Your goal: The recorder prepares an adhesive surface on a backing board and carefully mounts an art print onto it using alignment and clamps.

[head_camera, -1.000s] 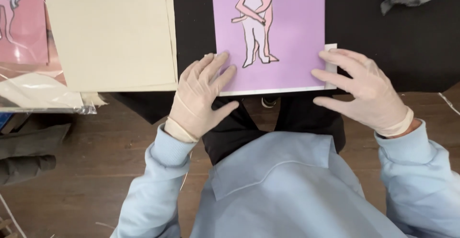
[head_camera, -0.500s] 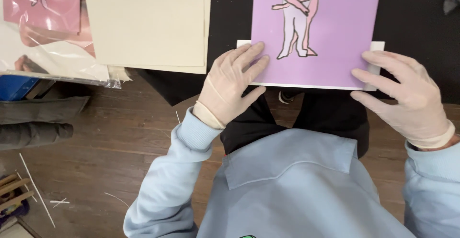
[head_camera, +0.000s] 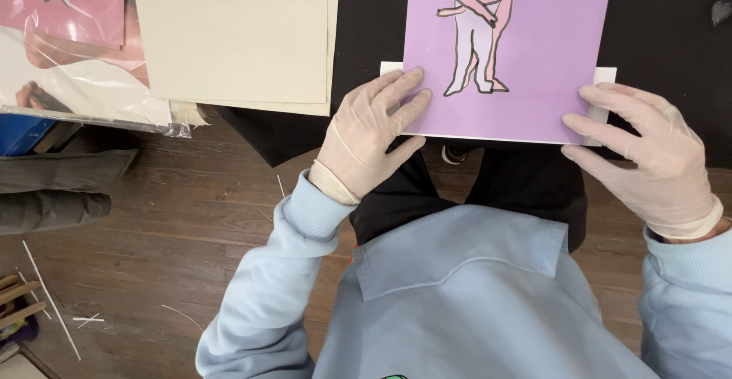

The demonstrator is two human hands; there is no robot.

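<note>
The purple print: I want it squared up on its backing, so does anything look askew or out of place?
The purple print sits slightly tilted, its near edge sloping down to the right. A white sheet beneath pokes out at both sides. The left hand and right hand press the near corners. No tears or creases show.

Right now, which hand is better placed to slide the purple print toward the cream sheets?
Probably the left hand: its fingers lie flat on the purple print at the near corner beside the cream sheets. The right hand rests at the far corner, mostly off the print.
</note>
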